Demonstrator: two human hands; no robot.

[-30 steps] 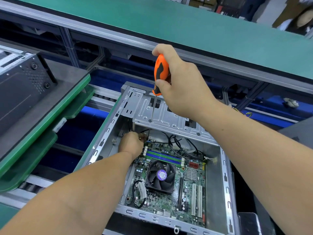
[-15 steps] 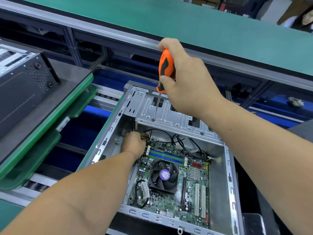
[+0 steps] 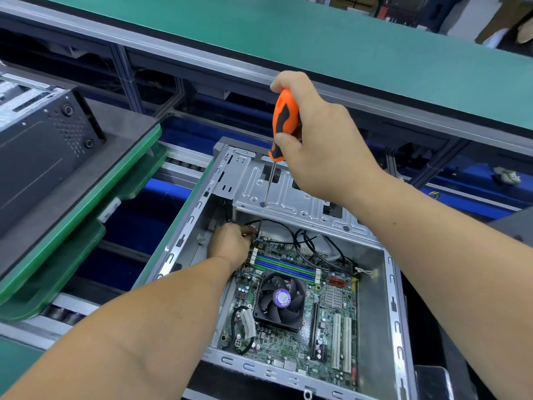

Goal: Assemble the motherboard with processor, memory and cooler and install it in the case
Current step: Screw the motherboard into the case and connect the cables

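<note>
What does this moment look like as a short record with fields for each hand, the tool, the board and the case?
right hand: grips the screwdriver handle
screwdriver: upright, shaft through a hole in the drive bay plate
left hand: inside the case, fingers at the motherboard top corner
cooler fan: mounted on the motherboard
memory slots: blue and green, above the fan

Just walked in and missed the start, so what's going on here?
A person is fastening a motherboard into an open computer case. The right hand grips an orange screwdriver, its shaft passing down through a hole in the drive bracket. The left hand is at the board's far corner near the tip. The cooler fan is already mounted.
</note>
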